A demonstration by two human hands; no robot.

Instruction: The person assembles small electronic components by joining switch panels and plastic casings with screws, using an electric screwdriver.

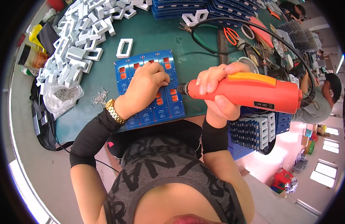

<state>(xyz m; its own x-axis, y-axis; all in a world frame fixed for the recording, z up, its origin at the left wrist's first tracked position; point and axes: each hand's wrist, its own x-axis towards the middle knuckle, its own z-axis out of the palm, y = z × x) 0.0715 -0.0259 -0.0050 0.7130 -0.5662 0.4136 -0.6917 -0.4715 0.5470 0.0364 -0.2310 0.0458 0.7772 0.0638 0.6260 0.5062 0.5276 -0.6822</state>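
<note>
Orange electric screwdriver (251, 91), clasped in the right hand (217, 93), points left at the blue panel of circuit boards (150, 89) on the green mat (157, 35). Left hand (146, 87), fingers curled, pins the panel. Best practice: keep the bit square and the panel flat.

Left hand (144, 87) pressed down, fingers curled; right hand (217, 93) in closed grip.
</note>
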